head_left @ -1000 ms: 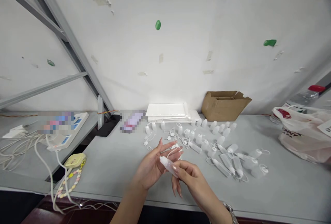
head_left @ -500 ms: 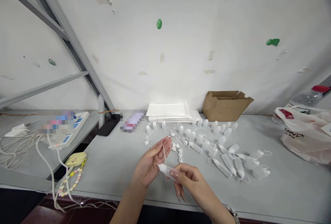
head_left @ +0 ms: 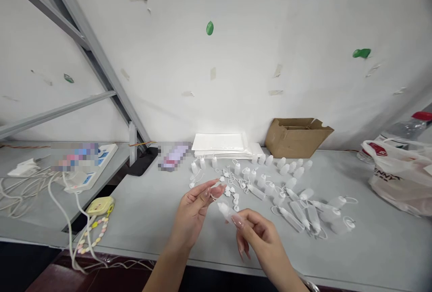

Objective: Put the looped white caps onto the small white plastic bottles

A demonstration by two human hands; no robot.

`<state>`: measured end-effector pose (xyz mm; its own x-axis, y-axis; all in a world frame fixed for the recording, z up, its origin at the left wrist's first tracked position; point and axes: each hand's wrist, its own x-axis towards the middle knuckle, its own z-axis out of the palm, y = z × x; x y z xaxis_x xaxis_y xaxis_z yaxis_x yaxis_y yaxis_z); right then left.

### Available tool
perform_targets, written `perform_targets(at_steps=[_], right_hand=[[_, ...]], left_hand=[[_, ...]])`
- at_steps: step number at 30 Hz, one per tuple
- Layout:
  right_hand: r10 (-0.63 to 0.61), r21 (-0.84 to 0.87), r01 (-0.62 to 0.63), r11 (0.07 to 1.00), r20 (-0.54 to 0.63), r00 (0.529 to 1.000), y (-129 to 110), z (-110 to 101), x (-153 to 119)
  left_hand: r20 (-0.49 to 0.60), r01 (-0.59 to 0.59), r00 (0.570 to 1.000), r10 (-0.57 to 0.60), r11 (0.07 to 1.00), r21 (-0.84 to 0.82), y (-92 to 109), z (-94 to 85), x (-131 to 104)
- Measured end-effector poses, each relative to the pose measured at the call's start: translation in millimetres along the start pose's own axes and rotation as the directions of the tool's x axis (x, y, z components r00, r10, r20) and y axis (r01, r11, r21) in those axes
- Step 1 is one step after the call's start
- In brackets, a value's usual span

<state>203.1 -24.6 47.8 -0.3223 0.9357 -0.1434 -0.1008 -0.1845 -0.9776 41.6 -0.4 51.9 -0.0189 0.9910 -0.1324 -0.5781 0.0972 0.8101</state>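
My right hand is closed around a small translucent squeeze bottle, its white nozzle tilted up toward my other hand. Thumb and fingers of my left hand pinch a thin white strap just above that nozzle; the strap's far end is hidden by the fingers. Beyond my hands lie several loose white caps, some with thin loops. To the right, several similar bottles with looped straps lie on their sides, such as one bottle. Further back, several short bottles stand upright.
At the back are a stack of white sheets and a cardboard box. A plastic bag sits at the right. Toward the left are a black phone-like slab, a power strip, cables and a yellow case with beads.
The bottle in my right hand has shifted slightly right and up. My left hand has turned from an open palm to a pinch, and less of the strap shows.
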Motion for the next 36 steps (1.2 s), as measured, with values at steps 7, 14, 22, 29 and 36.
perform_targets(at_steps=[7, 14, 22, 29, 36], right_hand=[[-0.060, -0.055, 0.056, 0.997, -0.064, 0.996, -6.1, 0.6, -5.7], [-0.062, -0.075, 0.057, 0.996, -0.068, 0.996, -7.7, 1.2, -5.5], [-0.008, -0.124, 0.001, 0.992, -0.057, 0.998, -14.7, -3.8, -7.3], [-0.026, -0.280, 0.004, 0.960, -0.074, 0.997, -16.7, -9.4, -8.9], [-0.044, -0.375, 0.022, 0.927, -0.051, 0.998, -19.5, -12.6, -7.1]], left_hand=[[0.046, -0.022, 0.999, 0.018, 0.996, 0.083, 2.5, 4.3, -7.1], [0.052, -0.048, 0.998, 0.043, 0.994, 0.096, 0.9, 5.4, -6.2], [0.077, -0.051, 0.997, 0.030, 0.956, 0.287, 5.2, 1.6, -6.7], [0.130, -0.157, 0.986, 0.105, 0.846, 0.510, 8.2, 0.4, -8.8], [0.185, -0.168, 0.980, 0.074, 0.809, 0.563, 8.6, -1.4, -9.4]])
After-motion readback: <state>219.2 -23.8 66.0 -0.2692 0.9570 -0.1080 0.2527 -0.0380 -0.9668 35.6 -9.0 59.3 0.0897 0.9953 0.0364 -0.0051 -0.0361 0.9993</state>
